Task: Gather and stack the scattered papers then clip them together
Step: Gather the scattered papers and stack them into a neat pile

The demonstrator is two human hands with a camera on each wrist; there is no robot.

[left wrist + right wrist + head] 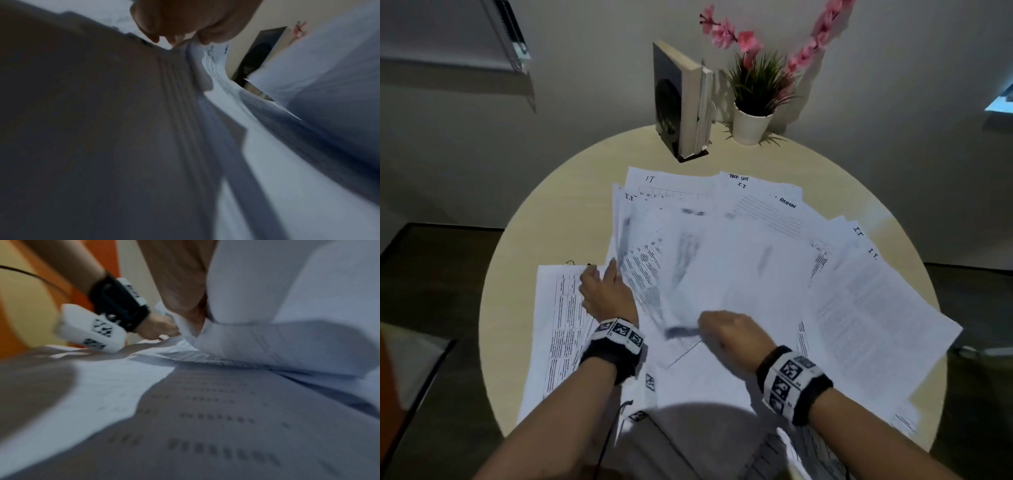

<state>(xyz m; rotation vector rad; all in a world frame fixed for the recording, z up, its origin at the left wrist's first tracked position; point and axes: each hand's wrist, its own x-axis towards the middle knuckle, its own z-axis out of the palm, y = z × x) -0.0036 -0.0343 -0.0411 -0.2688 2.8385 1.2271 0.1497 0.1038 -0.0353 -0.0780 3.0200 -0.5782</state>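
White printed papers (859, 301) lie fanned over the round pale table (544, 212). In the middle a blurred bundle of sheets (705, 267) is lifted off the table. My left hand (606, 291) grips its left edge; in the left wrist view the fingertips (205, 38) pinch that paper edge (213, 68). My right hand (726, 332) holds the bundle's near edge, fingers curled under the sheets (257, 288). One table-printed sheet (554, 325) lies flat under my left wrist. A small dark wire-like thing (575, 263) sits at that sheet's far edge; I cannot tell what it is.
A thick book in a black bookend (685, 99) and a white potted plant (753, 113) with pink flowers (726, 31) stand at the table's far edge. More sheets (808, 455) hang over the near edge by my lap. Dark floor surrounds the table.
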